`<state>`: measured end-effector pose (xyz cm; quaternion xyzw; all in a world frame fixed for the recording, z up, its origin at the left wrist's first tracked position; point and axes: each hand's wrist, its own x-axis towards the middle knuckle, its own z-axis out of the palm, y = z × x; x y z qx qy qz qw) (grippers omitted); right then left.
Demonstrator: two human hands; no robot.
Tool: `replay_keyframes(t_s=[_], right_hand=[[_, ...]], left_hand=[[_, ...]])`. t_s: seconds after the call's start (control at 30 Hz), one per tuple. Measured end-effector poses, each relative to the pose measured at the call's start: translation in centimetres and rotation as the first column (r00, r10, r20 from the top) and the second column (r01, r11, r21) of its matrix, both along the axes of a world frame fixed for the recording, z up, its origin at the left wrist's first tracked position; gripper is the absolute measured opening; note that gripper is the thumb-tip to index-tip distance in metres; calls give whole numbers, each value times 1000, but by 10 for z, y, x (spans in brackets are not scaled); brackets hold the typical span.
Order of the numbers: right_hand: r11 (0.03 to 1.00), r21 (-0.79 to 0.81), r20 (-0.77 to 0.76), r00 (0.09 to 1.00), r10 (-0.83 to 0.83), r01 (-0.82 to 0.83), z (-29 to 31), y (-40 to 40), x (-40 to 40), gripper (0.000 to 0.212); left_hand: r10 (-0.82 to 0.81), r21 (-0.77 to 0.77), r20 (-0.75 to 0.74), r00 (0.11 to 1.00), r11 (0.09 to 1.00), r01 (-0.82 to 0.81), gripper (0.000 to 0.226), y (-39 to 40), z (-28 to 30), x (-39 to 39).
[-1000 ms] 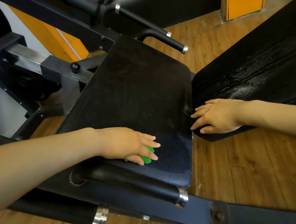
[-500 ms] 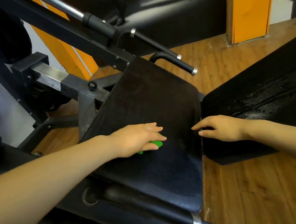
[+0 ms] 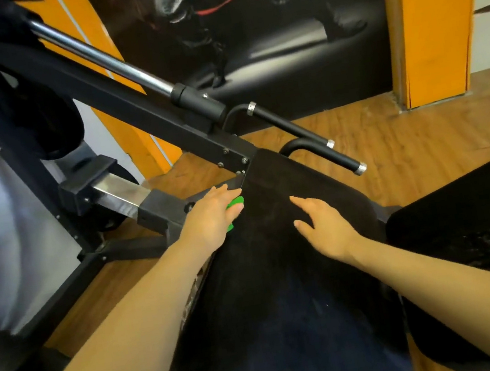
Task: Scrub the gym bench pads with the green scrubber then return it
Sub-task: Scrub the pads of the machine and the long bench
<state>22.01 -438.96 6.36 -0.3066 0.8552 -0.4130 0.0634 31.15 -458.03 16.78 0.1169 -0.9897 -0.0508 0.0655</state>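
Pressing the bright green scrubber (image 3: 235, 203) (mostly hidden under the fingers) onto the black pad's (image 3: 283, 275) far corner, the left hand (image 3: 210, 219) holds it; the right hand (image 3: 324, 227) rests flat, holding nothing.

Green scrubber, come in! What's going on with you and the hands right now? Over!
Left hand presses small green scrubber onto black padded bench seat, far corner. Right hand open, flat on pad. Nothing blocking.

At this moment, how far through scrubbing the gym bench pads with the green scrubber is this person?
Midway. Looks done: the right-hand pad glistens with wet streaks. In hand: the left hand presses the green scrubber at the far left corner of the centre pad, while the right hand rests open on it. Left: finishing this pad and returning the scrubber.
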Motion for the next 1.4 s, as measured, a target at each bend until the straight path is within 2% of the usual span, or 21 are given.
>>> replay_keyframes(t_s=[0.17, 0.33, 0.5, 0.67, 0.93, 1.2, 1.4], right_hand=[[987, -80, 47, 989, -138, 141, 7, -48, -14, 53], [930, -170, 120, 944, -308, 325, 10, -87, -30, 51], [883, -218, 153, 908, -390, 416, 10, -114, -33, 51], [855, -285, 193, 899, -392, 434, 3, -121, -31, 51], [856, -260, 213, 891, -401, 447, 2, -121, -30, 53], [858, -243, 213, 888, -407, 451, 3, -123, -33, 57], [875, -197, 214, 890, -403, 443, 5, -121, -33, 52]], left_hand=[[-16, 80, -86, 996, 997, 23, 45, -12, -4, -39], [2, 118, -142, 990, 993, 15, 44, -24, -7, -78], [13, 148, -182, 983, 989, 14, 44, -34, -9, -110], [14, 173, -193, 981, 985, 19, 43, -48, -11, -137], [77, 257, -197, 977, 966, -24, 43, -57, -22, -188], [113, 348, -297, 948, 938, -3, 42, -59, -28, -222], [-30, 398, -158, 987, 913, 91, 40, -62, -29, -221]])
